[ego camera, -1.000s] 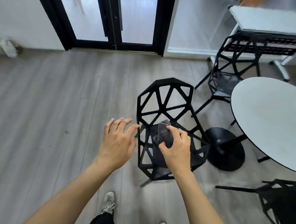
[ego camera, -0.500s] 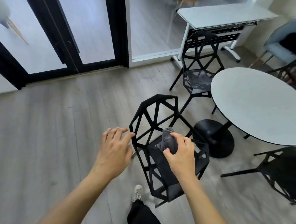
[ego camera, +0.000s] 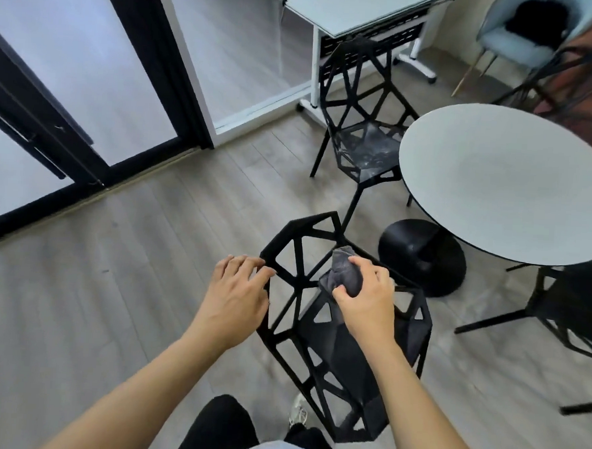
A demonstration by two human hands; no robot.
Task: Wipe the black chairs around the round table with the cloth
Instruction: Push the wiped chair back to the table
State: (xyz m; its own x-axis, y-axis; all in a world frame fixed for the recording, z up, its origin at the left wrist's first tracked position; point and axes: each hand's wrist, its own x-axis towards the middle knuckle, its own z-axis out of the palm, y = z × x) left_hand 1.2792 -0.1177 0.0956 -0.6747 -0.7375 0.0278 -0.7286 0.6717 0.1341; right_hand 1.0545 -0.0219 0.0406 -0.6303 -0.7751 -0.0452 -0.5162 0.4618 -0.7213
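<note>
two hands work at the nearest black chair — right hand grips a bunched grey cloth against its frame; left hand, fingers loosely spread, touches the backrest edge.

A: What's in your cloth hand?
B: Dark grey cloth, bunched, low centre, on your nearest black chair, a lattice frame.
A: Others?
B: Second chair upper centre, third right edge, both beside the round table.

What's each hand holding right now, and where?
Right hand grips the bunched cloth around its middle. Left hand holds nothing, fingertips at the chair edge.
</note>
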